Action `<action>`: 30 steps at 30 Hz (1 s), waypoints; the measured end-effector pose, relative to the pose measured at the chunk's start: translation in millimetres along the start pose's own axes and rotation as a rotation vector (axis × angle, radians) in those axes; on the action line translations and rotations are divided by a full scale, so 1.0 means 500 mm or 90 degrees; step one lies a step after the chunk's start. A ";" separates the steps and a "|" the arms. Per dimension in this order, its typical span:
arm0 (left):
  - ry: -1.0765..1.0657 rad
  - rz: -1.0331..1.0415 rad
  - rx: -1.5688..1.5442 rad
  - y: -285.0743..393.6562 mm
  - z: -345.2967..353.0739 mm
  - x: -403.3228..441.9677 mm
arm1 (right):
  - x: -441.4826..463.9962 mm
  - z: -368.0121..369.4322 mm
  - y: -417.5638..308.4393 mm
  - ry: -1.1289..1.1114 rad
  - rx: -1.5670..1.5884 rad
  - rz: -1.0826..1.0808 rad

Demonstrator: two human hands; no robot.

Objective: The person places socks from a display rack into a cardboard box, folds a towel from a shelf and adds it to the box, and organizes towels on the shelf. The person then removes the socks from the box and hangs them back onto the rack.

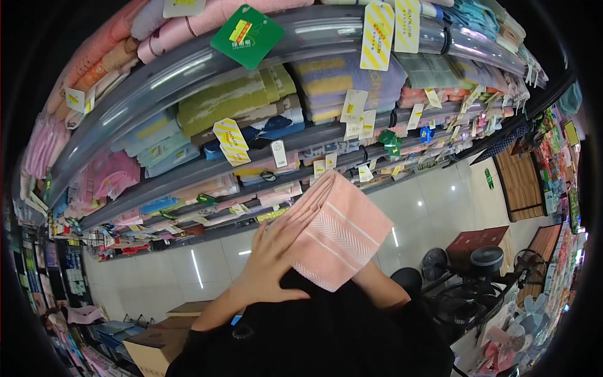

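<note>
A folded pink towel (342, 229) with white stripes and a zigzag band is held up in front of my chest. My left hand (270, 257) lies along its folded left edge, fingers stretched out flat against the layers and thumb spread apart below. From the other side, my right hand (366, 276) holds the towel from underneath; its fingers are hidden behind the cloth. Beyond the towel is a shelf rack with stacked towels, among them a green folded towel (235, 100) and a purple and yellow one (352, 81).
Price tags, such as a green tag (248, 36), hang from the curved shelf rail (188, 78). Tiled floor (217, 270) shows below. Cardboard boxes (157, 342) stand at lower left. Electric fans (468, 295) and a dark red box (480, 245) are at right.
</note>
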State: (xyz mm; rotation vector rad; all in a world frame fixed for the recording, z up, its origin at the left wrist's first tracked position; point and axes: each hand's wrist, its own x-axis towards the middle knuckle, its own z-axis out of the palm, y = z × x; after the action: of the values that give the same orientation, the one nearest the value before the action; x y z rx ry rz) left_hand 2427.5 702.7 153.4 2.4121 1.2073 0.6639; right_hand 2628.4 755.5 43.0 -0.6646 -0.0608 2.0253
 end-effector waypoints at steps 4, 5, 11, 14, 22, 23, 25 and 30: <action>0.212 -0.240 -0.410 -0.093 0.052 -0.006 | 0.017 -0.014 0.021 0.011 -0.020 0.011; 0.146 -0.276 -0.485 -0.122 0.058 0.004 | 0.022 -0.013 0.028 0.011 -0.025 0.018; 0.103 -0.510 -0.884 -0.180 0.108 -0.011 | 0.027 -0.020 0.049 0.069 -0.112 -0.005; 0.259 -0.535 -0.939 -0.162 0.079 -0.011 | 0.024 -0.041 0.034 0.143 -0.312 -0.171; 0.254 -0.489 -0.864 -0.149 0.085 -0.048 | 0.028 0.026 0.100 -0.257 -0.576 -0.207; 0.236 -0.486 -0.832 -0.154 0.092 -0.055 | 0.017 0.025 0.124 -0.213 -0.505 -0.179; 0.237 -0.511 -0.834 -0.152 0.076 -0.062 | 0.010 0.049 0.136 -0.151 -0.480 -0.091; 0.360 -0.525 -0.800 -0.190 0.040 -0.150 | 0.058 0.070 0.156 -0.007 -0.413 -0.009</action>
State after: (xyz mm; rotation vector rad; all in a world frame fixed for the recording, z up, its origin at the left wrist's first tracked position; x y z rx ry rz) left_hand 2338.3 693.5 70.0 0.6393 1.2266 1.2910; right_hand 2538.7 745.7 36.6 -1.0430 -0.7502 1.9909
